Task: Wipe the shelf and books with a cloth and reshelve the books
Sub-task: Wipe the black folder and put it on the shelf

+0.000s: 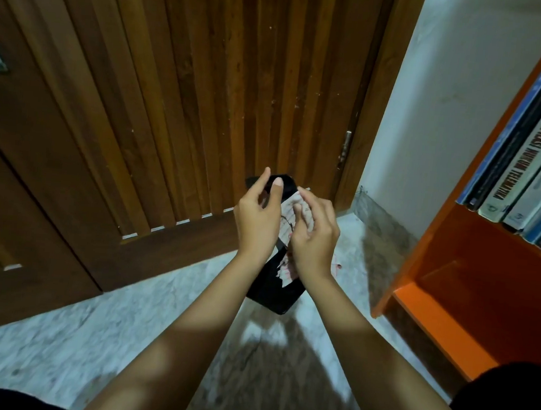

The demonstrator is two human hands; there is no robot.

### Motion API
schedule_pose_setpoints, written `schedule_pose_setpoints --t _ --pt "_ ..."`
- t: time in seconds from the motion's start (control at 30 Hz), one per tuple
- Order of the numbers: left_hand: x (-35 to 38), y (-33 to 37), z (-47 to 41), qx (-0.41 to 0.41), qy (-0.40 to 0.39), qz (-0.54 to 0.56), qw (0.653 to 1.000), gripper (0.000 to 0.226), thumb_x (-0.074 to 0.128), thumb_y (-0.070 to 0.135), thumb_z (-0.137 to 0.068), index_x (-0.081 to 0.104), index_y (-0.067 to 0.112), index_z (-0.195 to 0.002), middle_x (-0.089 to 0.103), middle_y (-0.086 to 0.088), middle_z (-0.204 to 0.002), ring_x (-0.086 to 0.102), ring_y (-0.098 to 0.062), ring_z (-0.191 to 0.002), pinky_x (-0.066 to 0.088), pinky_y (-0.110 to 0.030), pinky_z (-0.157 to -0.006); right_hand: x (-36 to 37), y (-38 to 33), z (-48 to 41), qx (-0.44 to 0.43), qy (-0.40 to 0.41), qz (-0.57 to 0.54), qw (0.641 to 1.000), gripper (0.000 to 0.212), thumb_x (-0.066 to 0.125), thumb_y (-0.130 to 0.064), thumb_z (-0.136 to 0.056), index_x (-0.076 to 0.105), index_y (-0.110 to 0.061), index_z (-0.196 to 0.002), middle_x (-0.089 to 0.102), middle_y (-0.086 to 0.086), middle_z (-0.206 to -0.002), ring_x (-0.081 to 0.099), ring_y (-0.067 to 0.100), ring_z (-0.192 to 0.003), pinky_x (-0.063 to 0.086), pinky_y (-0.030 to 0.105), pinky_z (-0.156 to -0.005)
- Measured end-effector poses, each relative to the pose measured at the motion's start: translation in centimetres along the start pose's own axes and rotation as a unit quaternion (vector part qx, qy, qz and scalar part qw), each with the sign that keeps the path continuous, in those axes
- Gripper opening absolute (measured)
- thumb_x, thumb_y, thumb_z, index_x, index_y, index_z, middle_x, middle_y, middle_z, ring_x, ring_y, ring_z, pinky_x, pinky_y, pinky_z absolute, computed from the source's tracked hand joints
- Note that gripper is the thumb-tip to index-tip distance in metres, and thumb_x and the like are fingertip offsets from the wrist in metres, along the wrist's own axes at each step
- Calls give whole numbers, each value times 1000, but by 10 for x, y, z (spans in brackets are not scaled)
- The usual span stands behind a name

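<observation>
Progress seems partial: one black book point(274, 290) is off the orange shelf point(474, 255) and held at centre above the floor point(55, 333), before the wooden door point(175, 82) at 11 o'clock. The left hand point(256, 218) grips its top edge, thumb and fingers point(276, 192) curled round it. The right hand point(315, 241) bends over a pale patch point(290, 208) on the cover; whether that is cloth or print, and whether the hand grips anything, I cannot tell. Other books point(528, 155) stand shelved at 2 o'clock. Reshelving this one is left.
</observation>
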State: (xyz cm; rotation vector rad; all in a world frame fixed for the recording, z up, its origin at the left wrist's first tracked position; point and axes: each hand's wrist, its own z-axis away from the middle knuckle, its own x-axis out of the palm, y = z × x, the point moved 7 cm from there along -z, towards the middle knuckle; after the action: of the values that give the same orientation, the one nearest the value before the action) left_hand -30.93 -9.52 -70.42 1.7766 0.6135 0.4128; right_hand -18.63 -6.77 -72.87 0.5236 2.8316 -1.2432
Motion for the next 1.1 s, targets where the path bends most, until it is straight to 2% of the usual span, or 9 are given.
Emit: schedule_pose_setpoints --t 0.13,0.2,0.37,0.5,0.63,0.8,0.87,0.97,1.1 --pt "-4 0 2 -27 39 23 999 42 58 27 -92 55 8 -129 57 -6 -133 52 -14 -122 37 5 -76 2 -5 3 -53 -21 17 998 53 45 17 -73 62 -6 -118 58 12 -99 59 24 -92 53 30 -80" --pt "-6 -1 3 -35 54 44 997 44 61 28 -90 56 7 -128 59 -7 -130 55 -14 -119 41 4 -75 2 -9 4 -73 -26 25 997 53 46 16 -73 62 -5 -118 59 13 -100 60 26 -92 53 34 -79" --pt "-5 4 6 -46 55 94 993 50 66 21 -87 52 4 -132 55 -8 -134 49 2 -107 43 2 -71 4 -19 9 -107 -14 28 994 53 47 19 -70 63 -4 -115 61 14 -100 59 23 -94 51 34 -81" --pt "-8 10 3 -21 80 89 993 38 60 16 -92 56 4 -128 60 -7 -128 53 22 -86 42 0 -73 8 -24 10 -142 -3 22 990 52 50 17 -74 58 -11 -118 58 11 -102 58 25 -92 51 36 -80" --pt "-14 21 -2 10 99 70 993 32 54 10 -94 58 3 -125 61 -7 -127 52 6 -104 42 1 -79 15 -23 4 -155 -41 36 986 50 54 12 -79 55 -12 -123 58 13 -103 56 24 -94 46 24 -84" --pt "-19 29 -13 39 79 52 995 29 54 11 -95 60 5 -123 63 -6 -123 56 -6 -114 45 -5 -87 19 -15 -10 -93 -119 1 988 40 56 6 -87 57 -6 -125 58 11 -106 52 8 -99 37 6 -87" --pt "-22 27 -17 44 68 55 995 27 54 12 -94 62 6 -120 65 -6 -119 59 -10 -112 49 -16 -91 8 -5 -18 -28 -108 -28 993 32 55 -2 -91 60 -7 -123 57 8 -111 51 -1 -101 37 4 -89" --pt "-26 20 -25 32 41 59 997 24 56 15 -94 65 10 -116 69 -5 -112 64 -16 -106 53 -36 -91 -14 21 -29 64 -74 -20 995 27 56 -11 -93 63 -12 -119 57 6 -119 51 0 -104 35 2 -90" --pt "-27 12 -36 17 -13 68 997 22 55 15 -94 66 10 -113 69 6 -98 66 -3 -93 55 -26 -82 -27 40 -37 137 -122 -19 983 32 58 -20 -92 59 -23 -124 57 -9 -125 50 -5 -107 38 4 -88"
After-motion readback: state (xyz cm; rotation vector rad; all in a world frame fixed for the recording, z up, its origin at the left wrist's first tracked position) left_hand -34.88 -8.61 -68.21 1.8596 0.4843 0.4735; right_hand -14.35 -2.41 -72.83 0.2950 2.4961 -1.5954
